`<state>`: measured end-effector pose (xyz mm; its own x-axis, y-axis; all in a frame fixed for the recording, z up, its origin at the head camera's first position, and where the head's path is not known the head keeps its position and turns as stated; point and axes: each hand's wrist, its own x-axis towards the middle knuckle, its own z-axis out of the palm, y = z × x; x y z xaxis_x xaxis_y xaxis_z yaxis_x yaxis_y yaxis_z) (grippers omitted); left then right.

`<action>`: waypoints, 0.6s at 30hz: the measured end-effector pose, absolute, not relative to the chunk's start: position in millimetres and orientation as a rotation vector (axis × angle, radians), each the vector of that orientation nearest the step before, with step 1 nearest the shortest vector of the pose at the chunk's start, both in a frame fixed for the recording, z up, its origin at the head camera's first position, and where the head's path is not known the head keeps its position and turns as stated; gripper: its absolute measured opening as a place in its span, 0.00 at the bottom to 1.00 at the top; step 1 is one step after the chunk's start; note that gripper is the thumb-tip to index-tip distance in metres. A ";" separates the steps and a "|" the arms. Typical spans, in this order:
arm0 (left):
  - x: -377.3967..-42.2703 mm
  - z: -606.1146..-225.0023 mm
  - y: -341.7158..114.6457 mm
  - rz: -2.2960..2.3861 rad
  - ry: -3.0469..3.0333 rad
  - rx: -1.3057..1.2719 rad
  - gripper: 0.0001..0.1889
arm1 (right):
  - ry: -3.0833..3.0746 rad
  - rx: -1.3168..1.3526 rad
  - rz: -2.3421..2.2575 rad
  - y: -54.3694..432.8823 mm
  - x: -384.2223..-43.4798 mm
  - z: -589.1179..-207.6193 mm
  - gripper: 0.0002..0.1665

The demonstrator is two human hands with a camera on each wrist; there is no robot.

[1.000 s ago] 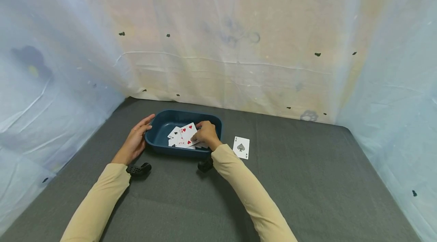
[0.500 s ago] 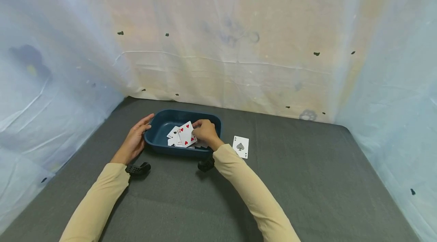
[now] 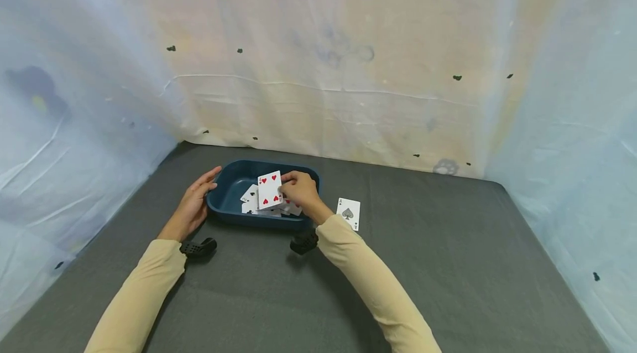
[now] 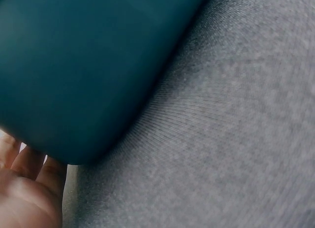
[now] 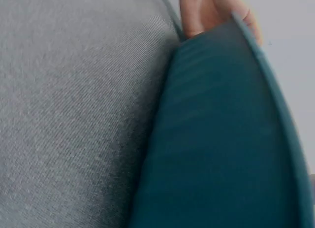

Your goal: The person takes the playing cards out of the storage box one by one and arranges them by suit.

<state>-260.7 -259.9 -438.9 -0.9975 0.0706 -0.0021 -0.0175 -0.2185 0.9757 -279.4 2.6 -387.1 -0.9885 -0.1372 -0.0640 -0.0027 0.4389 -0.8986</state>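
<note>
Card (image 3: 270,190) pinched by right fingers (image 3: 290,176), left fingers (image 3: 205,178) straight against tray (image 3: 264,221); grey cloth (image 3: 448,248), drapes (image 3: 318,65).

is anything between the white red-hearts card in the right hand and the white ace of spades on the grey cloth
Yes: the right end wall of the dark blue rounded tray stands between the white red-hearts card and the white ace of spades; the right hand lies along that line too.
</note>
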 end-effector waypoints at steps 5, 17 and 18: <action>-261.2 -440.2 -260.0 2.418 1.906 0.094 0.28 | 2.450 -0.195 -1.790 11.6 -273.5 -382.1 0.16; -261.7 -441.0 -261.9 2.423 1.900 0.098 0.28 | 2.238 -0.280 -2.078 34.4 -269.1 -375.4 0.16; -262.1 -441.2 -262.1 2.421 1.902 0.097 0.28 | 2.234 -0.274 -2.081 36.3 -268.3 -373.9 0.16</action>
<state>-262.1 -262.1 -441.2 -0.9961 0.0870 0.0119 -0.0090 -0.2362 0.9717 -268.3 36.3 -373.9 -0.9811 -0.1819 0.0657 -0.0785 0.0640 -0.9949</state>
